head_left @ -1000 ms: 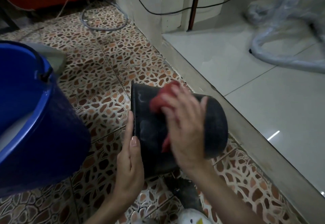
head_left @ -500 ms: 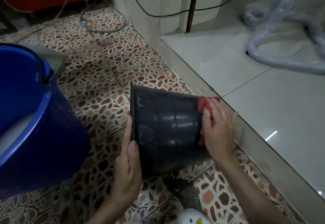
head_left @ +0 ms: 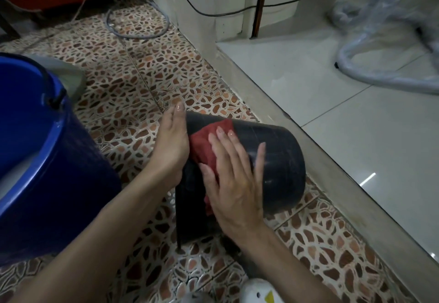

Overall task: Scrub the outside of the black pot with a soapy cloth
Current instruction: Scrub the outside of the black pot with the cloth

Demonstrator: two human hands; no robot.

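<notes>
Pot (head_left: 273, 160), on its side on the pebble-tile floor just right of the blue bucket (head_left: 47, 160), rim at 9 o'clock and base at 3 o'clock beside the step: cloth (head_left: 204, 143) now back near the rim after sitting at the base half a second ago, so probably another full scrubbing pass along the outside, with more wall left to cover. Left hand (head_left: 171, 145) flat against the rim, fingers straight and together, steadying. Right hand (head_left: 232, 174) pressing the cloth onto the wall, fingers straight and slightly spread.

Pebble-patterned floor tiles (head_left: 152, 69) meet a raised white-tiled step (head_left: 332, 117).
</notes>
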